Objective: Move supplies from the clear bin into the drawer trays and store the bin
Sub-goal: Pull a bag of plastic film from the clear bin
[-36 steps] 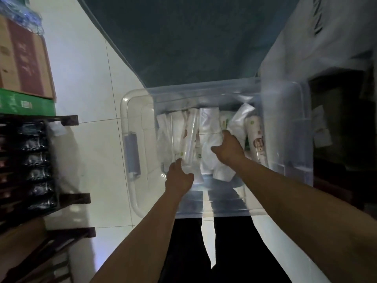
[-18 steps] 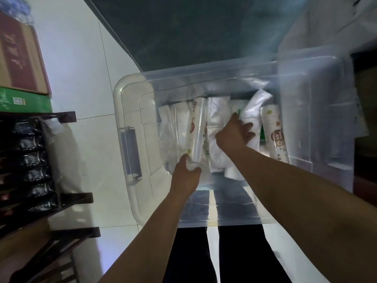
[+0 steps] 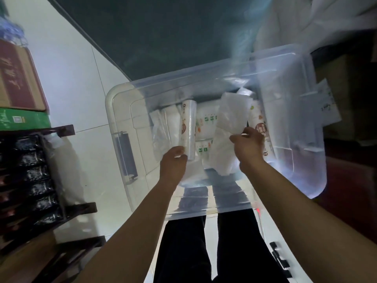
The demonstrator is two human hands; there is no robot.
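Note:
A clear plastic bin [image 3: 122, 123] stands on the tiled floor in front of me, with wrapped supplies inside. My left hand [image 3: 173, 162] grips the near end of a clear sleeve of stacked cups [image 3: 188, 129] and lifts it. My right hand [image 3: 250, 148] holds a white plastic packet [image 3: 226, 135] raised above the other items. A second sleeve of printed cups [image 3: 261, 121] lies at the bin's right side, partly behind my right hand. Flat white packs with coloured marks [image 3: 205, 123] lie underneath. No drawer trays are visible.
A dark rack [image 3: 36, 172] of black packets stands at the left, with cardboard boxes [image 3: 18, 78] above it. A dark surface [image 3: 163, 33] lies beyond the bin. White material [image 3: 306, 21] and dark furniture [image 3: 350, 152] are at the right. My legs are below the bin.
Both hands have risen. The left hand lifted the cup sleeve off the pile. The right hand closed on the white packet and pulled it up. The view moved closer to the bin.

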